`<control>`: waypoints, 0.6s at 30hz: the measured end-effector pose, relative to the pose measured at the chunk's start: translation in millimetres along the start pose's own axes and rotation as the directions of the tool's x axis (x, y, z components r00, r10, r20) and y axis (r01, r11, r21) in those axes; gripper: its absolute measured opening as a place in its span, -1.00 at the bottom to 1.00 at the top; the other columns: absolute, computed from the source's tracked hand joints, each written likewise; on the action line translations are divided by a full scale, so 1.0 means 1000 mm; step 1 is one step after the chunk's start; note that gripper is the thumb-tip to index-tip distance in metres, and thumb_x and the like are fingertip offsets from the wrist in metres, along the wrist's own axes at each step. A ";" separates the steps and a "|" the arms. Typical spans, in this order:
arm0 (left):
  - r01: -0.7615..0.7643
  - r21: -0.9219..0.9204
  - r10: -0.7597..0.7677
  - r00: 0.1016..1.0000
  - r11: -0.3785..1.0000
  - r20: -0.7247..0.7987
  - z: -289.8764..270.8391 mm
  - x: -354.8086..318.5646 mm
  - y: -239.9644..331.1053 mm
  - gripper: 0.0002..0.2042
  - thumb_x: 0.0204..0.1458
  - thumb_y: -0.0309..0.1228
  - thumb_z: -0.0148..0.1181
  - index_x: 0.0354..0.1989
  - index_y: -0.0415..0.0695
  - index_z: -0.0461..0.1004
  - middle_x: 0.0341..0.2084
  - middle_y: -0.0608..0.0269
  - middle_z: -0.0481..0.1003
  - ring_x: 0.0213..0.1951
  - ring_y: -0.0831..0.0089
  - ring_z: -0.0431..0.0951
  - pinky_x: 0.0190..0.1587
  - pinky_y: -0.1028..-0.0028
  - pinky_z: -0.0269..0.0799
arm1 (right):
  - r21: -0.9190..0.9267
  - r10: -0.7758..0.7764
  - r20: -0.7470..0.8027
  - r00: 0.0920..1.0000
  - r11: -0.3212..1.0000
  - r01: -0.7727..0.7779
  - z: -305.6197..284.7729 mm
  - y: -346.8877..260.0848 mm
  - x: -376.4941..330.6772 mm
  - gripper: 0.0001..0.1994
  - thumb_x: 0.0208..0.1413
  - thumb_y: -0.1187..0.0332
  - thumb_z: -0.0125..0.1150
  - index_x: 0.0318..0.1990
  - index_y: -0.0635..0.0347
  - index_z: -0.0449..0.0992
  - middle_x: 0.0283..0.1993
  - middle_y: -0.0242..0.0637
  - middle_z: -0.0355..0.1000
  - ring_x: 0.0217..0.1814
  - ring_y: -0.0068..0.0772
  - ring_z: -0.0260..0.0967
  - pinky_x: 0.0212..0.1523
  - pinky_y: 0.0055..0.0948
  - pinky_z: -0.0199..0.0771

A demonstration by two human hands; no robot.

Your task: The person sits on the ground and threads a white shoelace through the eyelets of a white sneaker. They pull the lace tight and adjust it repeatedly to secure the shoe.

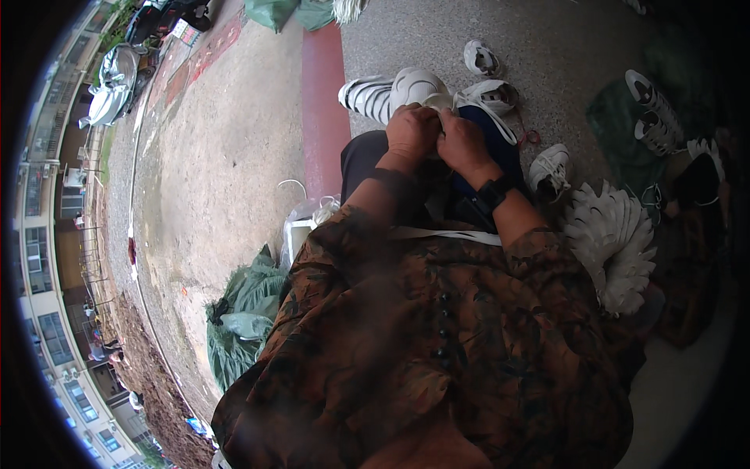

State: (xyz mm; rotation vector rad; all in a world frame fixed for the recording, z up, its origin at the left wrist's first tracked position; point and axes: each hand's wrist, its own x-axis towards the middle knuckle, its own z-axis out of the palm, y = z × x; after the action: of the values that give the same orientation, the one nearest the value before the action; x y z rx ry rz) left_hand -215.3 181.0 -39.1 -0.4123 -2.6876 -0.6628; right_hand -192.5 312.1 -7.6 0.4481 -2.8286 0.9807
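My left hand (pixel 412 131) and my right hand (pixel 465 144) are close together in front of my knees, fingers pinched. Between them is the edge of a white shoe upper (pixel 418 84), its rounded part lying beyond my left fingers. My fingertips hide the exact spot they grip. Left of it extends a white piece with dark stripes (pixel 367 97). Just past my right hand, another white shoe upper (pixel 491 95) rests by my dark blue trouser leg, a white lace hanging down. My right wrist wears a black watch (pixel 494 190).
White shoe uppers (pixel 551 168) lie on the floor to the right, near a fanned stack of white pieces (pixel 611 244). Striped uppers (pixel 656 117) rest on dark green sacking. A green sack (pixel 248 313) sits at my left. A red strip (pixel 324 109) crosses the ground.
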 end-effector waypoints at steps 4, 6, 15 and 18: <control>0.003 0.050 -0.001 1.000 0.999 -0.031 0.002 0.002 0.003 -0.90 -0.18 -0.33 0.08 -0.60 -0.01 0.50 -0.55 0.32 0.48 -0.37 0.27 0.48 -0.33 0.33 0.41 | 0.087 -0.046 -0.030 0.998 0.995 0.049 0.006 0.012 0.003 -0.81 -0.18 0.47 0.02 -0.33 0.28 0.36 -0.42 0.11 0.41 -0.31 0.14 0.38 -0.27 -0.03 0.38; 0.107 0.027 -0.106 0.993 0.994 -0.057 -0.003 0.002 0.015 -0.89 -0.19 -0.32 0.08 -0.61 -0.02 0.50 -0.56 0.30 0.48 -0.39 0.27 0.50 -0.32 0.32 0.42 | 0.141 -0.055 -0.045 0.997 0.988 0.061 0.007 0.018 0.004 -0.83 -0.19 0.47 0.02 -0.35 0.25 0.37 -0.42 0.11 0.41 -0.30 0.15 0.37 -0.26 -0.02 0.37; -0.214 0.328 0.129 0.956 0.920 0.264 -0.031 0.015 0.024 -0.87 -0.17 -0.33 0.07 -0.53 -0.05 0.52 -0.50 0.17 0.53 -0.39 0.28 0.54 -0.35 0.32 0.41 | -0.089 -0.023 0.014 1.000 0.996 0.025 -0.025 0.004 -0.005 -0.76 -0.16 0.25 0.16 -0.44 0.28 0.40 -0.48 0.09 0.42 -0.34 0.10 0.40 -0.28 -0.07 0.39; -0.219 0.349 0.065 0.913 0.911 0.403 -0.049 0.022 0.039 -0.85 -0.14 -0.32 0.06 -0.50 -0.04 0.54 -0.48 0.18 0.54 -0.35 0.29 0.55 -0.34 0.34 0.41 | -0.162 -0.029 0.010 1.000 0.986 0.031 -0.029 0.003 -0.008 -0.69 -0.17 0.17 0.20 -0.45 0.28 0.41 -0.50 0.08 0.42 -0.35 0.08 0.41 -0.29 -0.10 0.40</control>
State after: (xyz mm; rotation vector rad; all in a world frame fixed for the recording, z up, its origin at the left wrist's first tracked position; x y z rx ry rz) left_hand -209.0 194.9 25.4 -0.6842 -3.0150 0.0129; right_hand -185.7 334.6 12.1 0.4751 -2.8698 0.7376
